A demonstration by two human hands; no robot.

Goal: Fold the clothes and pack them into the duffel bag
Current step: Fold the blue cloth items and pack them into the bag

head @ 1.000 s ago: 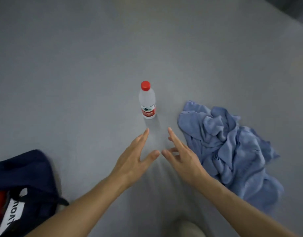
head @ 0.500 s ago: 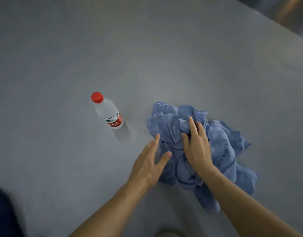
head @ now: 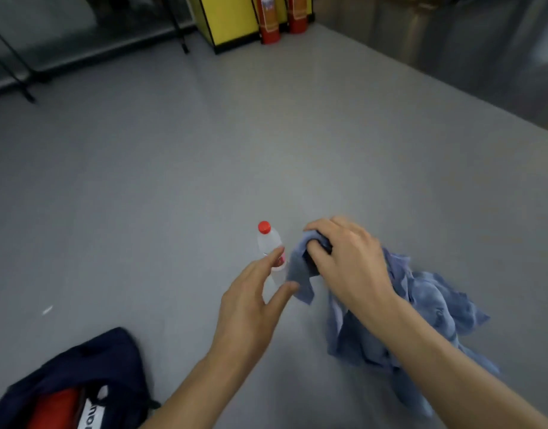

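A crumpled blue garment [head: 427, 305] hangs and trails over the grey floor at the right. My right hand [head: 350, 261] grips one bunched end of it and holds that end up off the floor. My left hand [head: 251, 301] hovers just left of the cloth with fingers straight and spread, holding nothing, its thumb near the hanging edge. The dark navy duffel bag [head: 90, 366] lies open at the bottom left, with something red and a white label inside.
A clear water bottle [head: 268, 243] with a red cap stands just behind my left hand. Two red fire extinguishers [head: 269, 20] and a yellow panel [head: 229, 17] stand at the far wall. Black stand legs [head: 21, 85] cross the far left. A metallic wall [head: 467, 57] runs along the right.
My right hand has closed on the garment and lifted one end of it. The view has tilted up and back, bringing the duffel bag and far wall into sight.
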